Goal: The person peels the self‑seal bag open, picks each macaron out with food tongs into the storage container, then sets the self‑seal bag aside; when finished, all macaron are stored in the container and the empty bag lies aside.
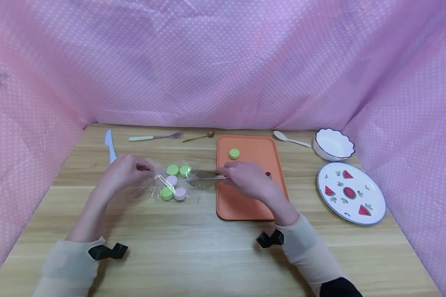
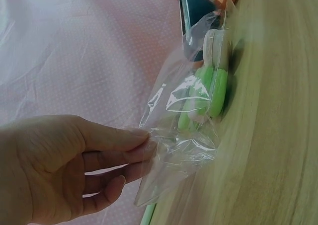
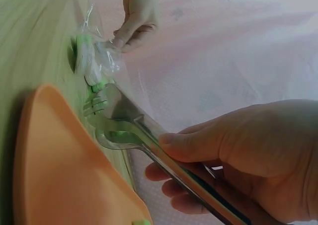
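Note:
My left hand pinches the edge of a clear plastic bag, thumb against fingers. Inside lie several macarons, green ones and pale lilac ones. My right hand grips metal tongs above the orange tray. Their broad ends point left and reach the bag's right side, close to a green macaron. Whether the tongs touch or clasp that macaron, I cannot tell. Another green macaron sits on the tray's far part.
A light blue knife, a fork and a small gold spoon lie along the back left. At the right are a white spoon, a scalloped bowl and a watermelon-patterned plate. Pink dotted cloth hangs around the table.

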Demonstrator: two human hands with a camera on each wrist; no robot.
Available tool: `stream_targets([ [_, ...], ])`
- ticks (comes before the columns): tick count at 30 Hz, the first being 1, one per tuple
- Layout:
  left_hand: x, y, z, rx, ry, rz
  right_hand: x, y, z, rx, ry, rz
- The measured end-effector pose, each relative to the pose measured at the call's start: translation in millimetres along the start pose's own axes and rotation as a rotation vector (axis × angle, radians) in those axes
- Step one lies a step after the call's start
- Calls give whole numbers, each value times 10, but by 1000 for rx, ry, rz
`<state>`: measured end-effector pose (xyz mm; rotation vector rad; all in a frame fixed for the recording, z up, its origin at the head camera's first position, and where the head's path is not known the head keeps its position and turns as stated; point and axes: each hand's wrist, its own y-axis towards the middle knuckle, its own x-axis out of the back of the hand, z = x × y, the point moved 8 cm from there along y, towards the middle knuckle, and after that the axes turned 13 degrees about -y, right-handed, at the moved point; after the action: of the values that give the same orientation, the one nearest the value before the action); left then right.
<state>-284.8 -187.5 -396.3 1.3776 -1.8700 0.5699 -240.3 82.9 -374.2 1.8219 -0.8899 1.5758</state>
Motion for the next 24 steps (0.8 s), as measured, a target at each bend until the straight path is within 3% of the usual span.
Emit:
stream_targets([
  [8,-5,-73,9,29,3,-4,-36,124,78,0,-49,11],
  [24,-13,-1,-51,-8,-13,-42,-50,237,92,-55,-46,1],
])
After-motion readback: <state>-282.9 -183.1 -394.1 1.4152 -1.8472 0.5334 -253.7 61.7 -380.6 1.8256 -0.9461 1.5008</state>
